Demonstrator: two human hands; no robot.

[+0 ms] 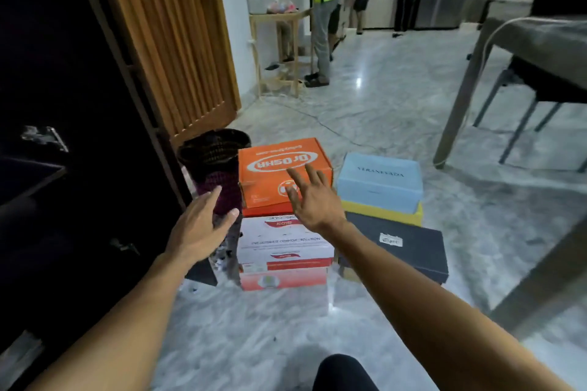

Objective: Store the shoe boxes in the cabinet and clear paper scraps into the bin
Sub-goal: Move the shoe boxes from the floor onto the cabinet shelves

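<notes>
Orange cardboard shoe box (273,174) tops a white-and-red box (286,244) — long axis left-right, logo upside down; dark woven bin (212,152) just left, pale blue box (379,182) right. Left hand (198,228), right hand (313,197): fingers spread, empty.

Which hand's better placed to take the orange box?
Right. The right hand is open over the near edge of the orange box, fingers spread. The left hand is open too, but off to the box's left, in front of the bin.
</notes>
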